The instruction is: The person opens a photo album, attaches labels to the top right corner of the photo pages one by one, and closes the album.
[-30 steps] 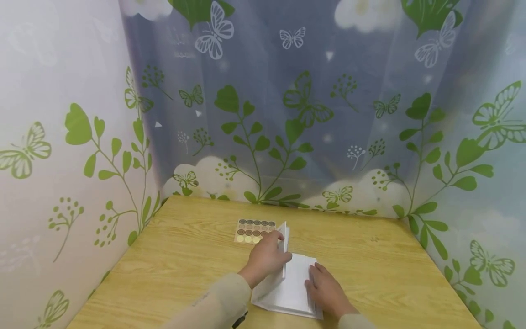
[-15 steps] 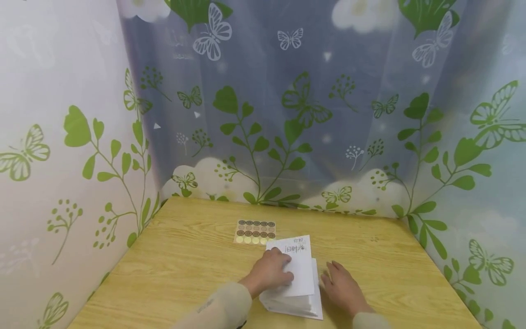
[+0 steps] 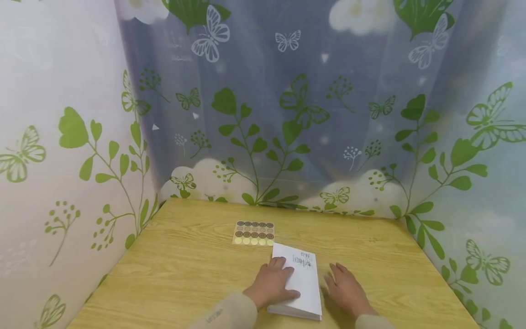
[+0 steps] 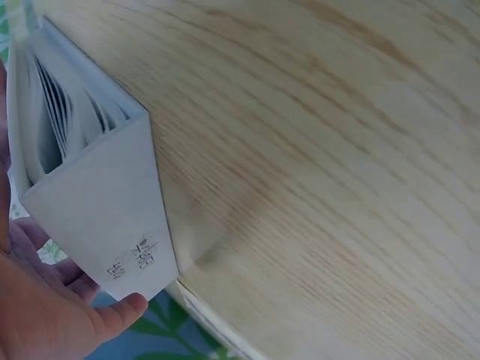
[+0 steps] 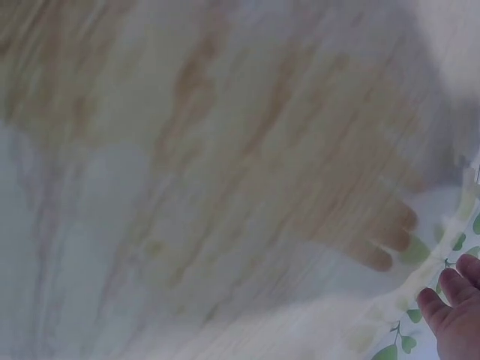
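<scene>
A closed white book [image 3: 305, 288] lies on the table, handwritten characters near the far end of its cover. My left hand [image 3: 272, 284] rests on the left part of that cover, fingers spread and thumb reaching across it. In the left wrist view the book's page edges [image 4: 67, 112] show slightly fanned between the covers, with the left hand [image 4: 45, 307] alongside. To the right of the book, my right hand [image 3: 347, 289] holds nothing, its fingers relaxed close to the tabletop. Only the fingers of the right hand [image 5: 454, 307] enter the right wrist view, at the lower right.
Just beyond the book's far left corner lies a sheet of round stickers [image 3: 254, 233] in brown, tan and yellow rows. The wood-grain table [image 3: 185, 256] meets a printed curtain [image 3: 263, 114] at the back, with similar panels on both sides.
My left hand has turned the raised white cover over to the right and brought it down, closing the book. My right hand has let go of the book and moved right.
</scene>
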